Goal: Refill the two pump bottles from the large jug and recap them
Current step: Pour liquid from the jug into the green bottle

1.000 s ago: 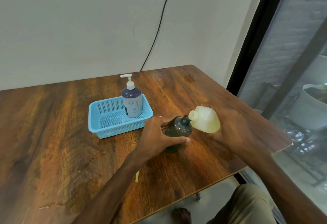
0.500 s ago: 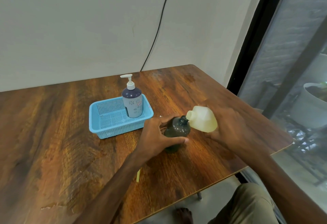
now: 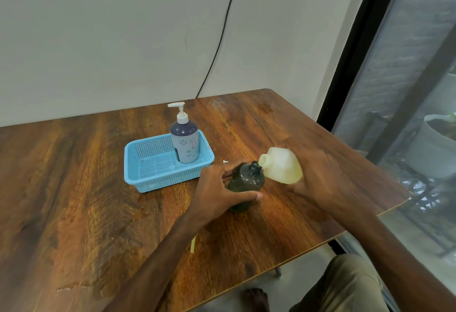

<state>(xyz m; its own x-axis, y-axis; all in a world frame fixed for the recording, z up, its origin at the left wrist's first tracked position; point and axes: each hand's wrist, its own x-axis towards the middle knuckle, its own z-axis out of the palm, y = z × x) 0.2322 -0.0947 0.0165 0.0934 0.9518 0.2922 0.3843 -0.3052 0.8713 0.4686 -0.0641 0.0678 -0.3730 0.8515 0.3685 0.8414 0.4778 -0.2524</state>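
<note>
A dark, see-through pump bottle without its pump stands on the wooden table, and my left hand wraps around its body. My right hand holds the pale yellowish jug tipped on its side, its open spout right beside the dark bottle's neck. No stream of liquid can be made out. A second pump bottle, blue-purple with a white pump head on, stands upright in the right end of a light blue basket. A thin pale yellow tube lies on the table under my left forearm.
The table's right and front edges run close to my right arm. Beyond them are a glass door with a black frame and a white planter outside. A black cable hangs down the wall behind the table.
My right hand has brought the tipped jug leftward, so its spout now sits closer against the dark bottle's neck. My left hand still holds that bottle in place.
</note>
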